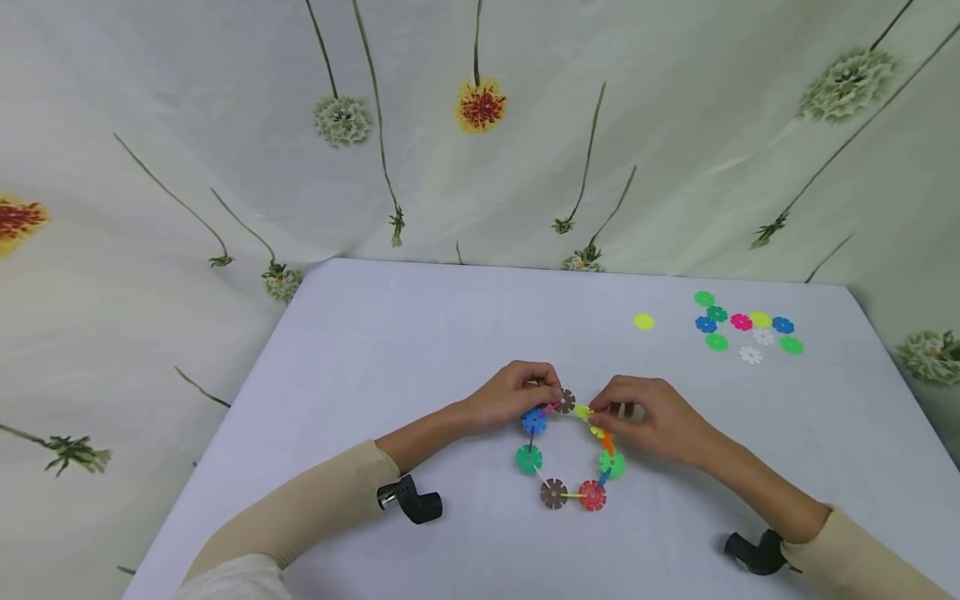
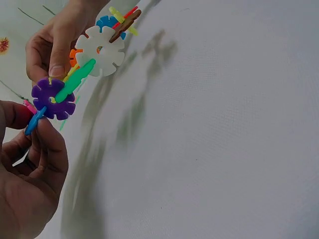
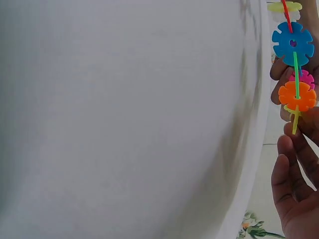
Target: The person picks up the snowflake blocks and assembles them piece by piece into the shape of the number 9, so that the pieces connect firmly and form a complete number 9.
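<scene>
- Multicoloured plastic: formed a ring [image 1: 553,494] of notched discs, situated between both hands, on or just over the white surface [image 1: 390,358]; could not tell which.
- In left hand [image 1: 519,390]: held between thumb and bent fingers at a pink disc [image 1: 551,409], just beside the upper brown disc [image 1: 566,401].
- In right hand [image 1: 656,417]: pinched between thumb and fingers at a yellow disc [image 1: 582,412], right next to that brown disc; could not tell whether slotted in.
- Judged as step in hand: seating yellow into brown, notch to notch.
- For good work: needed a steady left grip close to the joint, notches lined up squarely beforehand.
- Also called for a short, straight push without twist, to avoid bending thin plastic or springing far joints loose.
- Scattered well apart, towards the far right: loose discs [image 1: 717,342], assorted colours.
</scene>
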`<state>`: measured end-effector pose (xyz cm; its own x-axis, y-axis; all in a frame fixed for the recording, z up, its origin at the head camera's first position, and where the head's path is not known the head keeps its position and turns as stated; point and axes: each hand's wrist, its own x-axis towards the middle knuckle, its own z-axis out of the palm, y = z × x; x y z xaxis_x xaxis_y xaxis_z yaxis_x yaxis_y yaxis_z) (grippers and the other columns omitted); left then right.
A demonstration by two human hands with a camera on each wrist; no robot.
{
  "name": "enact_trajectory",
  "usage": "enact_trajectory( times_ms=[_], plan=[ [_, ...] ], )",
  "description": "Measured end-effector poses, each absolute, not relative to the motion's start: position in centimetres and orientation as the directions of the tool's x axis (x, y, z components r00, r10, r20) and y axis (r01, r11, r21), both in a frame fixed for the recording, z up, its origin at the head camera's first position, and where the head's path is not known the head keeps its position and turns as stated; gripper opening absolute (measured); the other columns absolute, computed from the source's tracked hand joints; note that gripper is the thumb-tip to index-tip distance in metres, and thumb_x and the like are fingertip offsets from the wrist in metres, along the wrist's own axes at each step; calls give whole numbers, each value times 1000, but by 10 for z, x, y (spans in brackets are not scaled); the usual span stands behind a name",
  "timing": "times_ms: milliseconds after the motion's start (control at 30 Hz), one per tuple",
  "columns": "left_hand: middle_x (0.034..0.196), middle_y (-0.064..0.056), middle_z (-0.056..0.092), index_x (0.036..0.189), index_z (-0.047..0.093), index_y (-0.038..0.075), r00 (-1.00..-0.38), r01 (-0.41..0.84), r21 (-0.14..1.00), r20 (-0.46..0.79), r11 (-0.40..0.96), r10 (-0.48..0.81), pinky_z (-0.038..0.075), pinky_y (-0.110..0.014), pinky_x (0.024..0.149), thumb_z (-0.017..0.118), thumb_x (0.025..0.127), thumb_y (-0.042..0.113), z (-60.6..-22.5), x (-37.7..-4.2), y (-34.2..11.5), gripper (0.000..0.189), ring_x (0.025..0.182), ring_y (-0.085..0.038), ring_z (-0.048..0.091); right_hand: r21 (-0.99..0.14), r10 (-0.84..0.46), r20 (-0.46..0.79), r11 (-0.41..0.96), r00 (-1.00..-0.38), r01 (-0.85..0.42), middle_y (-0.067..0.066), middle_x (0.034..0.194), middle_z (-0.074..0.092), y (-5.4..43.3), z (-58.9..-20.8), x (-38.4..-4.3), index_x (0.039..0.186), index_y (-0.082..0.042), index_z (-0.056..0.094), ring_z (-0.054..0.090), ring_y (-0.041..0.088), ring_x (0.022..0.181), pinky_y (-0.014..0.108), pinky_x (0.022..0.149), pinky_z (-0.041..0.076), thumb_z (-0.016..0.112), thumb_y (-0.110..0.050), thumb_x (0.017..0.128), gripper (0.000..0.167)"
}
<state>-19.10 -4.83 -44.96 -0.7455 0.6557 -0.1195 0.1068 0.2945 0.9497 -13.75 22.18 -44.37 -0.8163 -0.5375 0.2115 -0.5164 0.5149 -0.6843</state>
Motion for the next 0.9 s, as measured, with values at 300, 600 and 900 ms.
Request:
enact_trajectory(
  times_ms=[300, 600, 900],
  plan=[
    [91, 1, 67, 102, 71, 3, -750, 126, 950, -98, 286, 654, 52, -20, 86, 62, 107, 18, -451, -189, -47, 18, 81, -8, 62, -669, -528, 251, 511, -811, -540, -19, 97, 75, 219, -444, -134, 103, -26, 81, 64, -2, 82, 22, 72, 57, 84, -18, 94, 13],
    [94, 1, 67, 101, 71, 2, -774, 112, 952, -97, 286, 625, 49, -20, 85, 64, 107, 20, -451, -185, -42, 20, 82, -6, 60, -630, -491, 302, 541, -817, -558, -19, 96, 74, 215, -444, -132, 100, -28, 80, 64, -4, 81, 21, 71, 57, 87, -16, 90, 17],
    [92, 1, 66, 99, 69, 2, -767, 123, 954, -82, 272, 637, 48, -20, 82, 62, 106, 19, -451, -186, -41, 20, 81, -6, 57, -611, -461, 307, 575, -833, -544, -18, 95, 74, 218, -441, -131, 99, -28, 80, 64, -4, 81, 21, 70, 57, 88, -15, 89, 19]
  ],
)
